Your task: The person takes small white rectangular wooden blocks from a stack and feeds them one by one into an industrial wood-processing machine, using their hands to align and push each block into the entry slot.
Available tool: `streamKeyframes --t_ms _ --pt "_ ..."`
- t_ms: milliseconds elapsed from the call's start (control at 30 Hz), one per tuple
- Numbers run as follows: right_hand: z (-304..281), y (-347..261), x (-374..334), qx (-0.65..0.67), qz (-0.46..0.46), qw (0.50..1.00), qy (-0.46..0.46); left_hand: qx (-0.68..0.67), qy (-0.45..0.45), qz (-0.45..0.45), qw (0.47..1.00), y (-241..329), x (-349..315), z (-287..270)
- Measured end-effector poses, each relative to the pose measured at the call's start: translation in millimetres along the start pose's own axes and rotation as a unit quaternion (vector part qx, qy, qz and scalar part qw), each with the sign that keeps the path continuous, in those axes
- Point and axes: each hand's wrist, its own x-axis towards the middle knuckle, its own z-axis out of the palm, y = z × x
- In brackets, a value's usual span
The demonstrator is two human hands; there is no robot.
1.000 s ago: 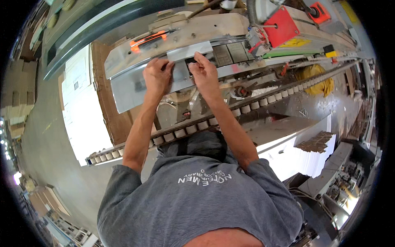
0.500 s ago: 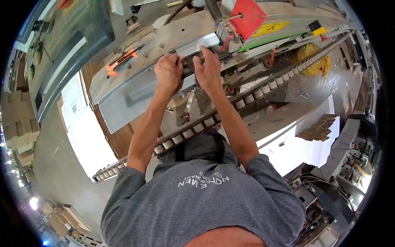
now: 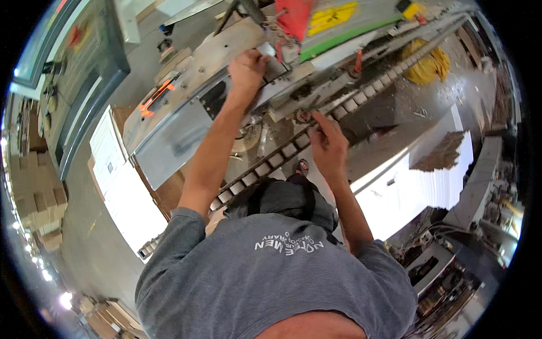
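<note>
My left hand [image 3: 246, 74] is curled over the top of a long metal machine [image 3: 228, 48], close to a silver metal piece [image 3: 265, 50]. Its fingers are closed, and whatever lies beneath them is hidden. A dark opening [image 3: 214, 99] shows in the machine's near side, just left of my left wrist. Lower and to the right, my right hand [image 3: 330, 146] is over the roller rail [image 3: 289, 150]. Its index finger and thumb are apart, with nothing visible between them. Just beyond those fingertips sits a small round fitting [image 3: 303, 116].
An orange tool [image 3: 156, 98] lies on the machine's left part. White sheets [image 3: 121, 183] are stacked at left, and another white stack [image 3: 435, 169] stands at right. A red panel [image 3: 294, 17] rises behind. Yellow material [image 3: 427, 63] lies beyond the rail.
My right hand has left the machine's top and come down towards me to the rail. My left hand has shifted slightly away from me. The dark opening is now exposed; the view has also shifted.
</note>
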Motion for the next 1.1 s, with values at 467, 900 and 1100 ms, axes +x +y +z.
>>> streamKeyframes --t_ms 467,900,1100 --pt "-181 211 -206 -0.387 0.271 0.877 0.088 -0.080 0.066 -0.018 0.994 -31 -90 -82" --pt "-188 205 -147 -0.186 0.151 0.964 0.117 -0.157 0.053 -0.089 0.982 23 -150 -97" --pt "-32 17 22 -0.190 -0.205 0.958 -0.063 -0.174 0.105 -0.145 0.968 2 -171 -124"
